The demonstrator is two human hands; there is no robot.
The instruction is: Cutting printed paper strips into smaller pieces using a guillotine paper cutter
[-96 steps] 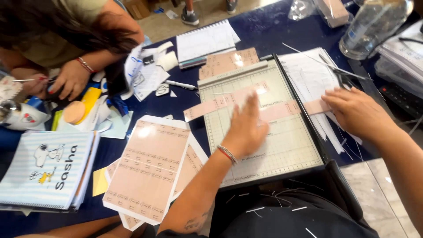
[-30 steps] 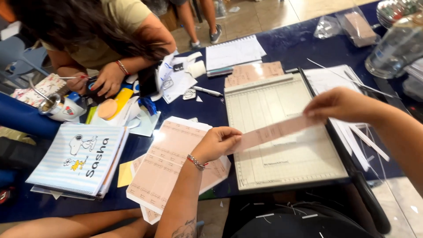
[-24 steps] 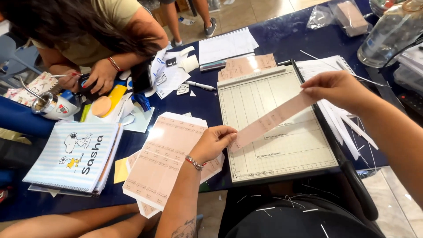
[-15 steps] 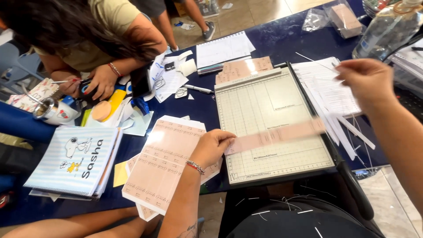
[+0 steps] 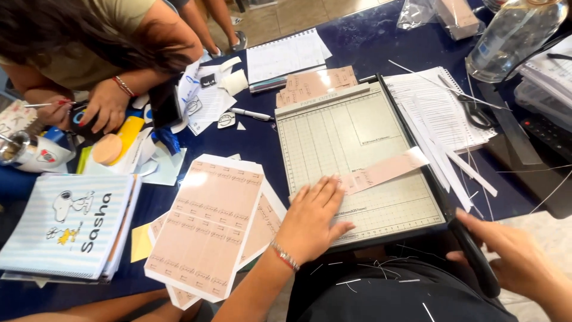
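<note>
Left hand point(image 5: 313, 217) open, flat, pinning pink paper strip point(image 5: 381, 172) on grey gridded paper cutter point(image 5: 357, 128). Right hand point(image 5: 506, 256), 4 o'clock, partly cut off, gripping black cutter handle point(image 5: 473, 256). Dark blue table point(image 5: 369, 42); tiled floor beyond.

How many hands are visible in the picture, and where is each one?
4. The left hand presses on the paper cutter beside the pink strip; the right hand is on the cutter handle. Another person's two hands are top left. More may be hidden.

place: craft or school worktable | evidence: paper cutter point(image 5: 357, 161), notebooks point(image 5: 68, 229), scissors point(image 5: 473, 110), printed sheets point(image 5: 208, 226)
</note>
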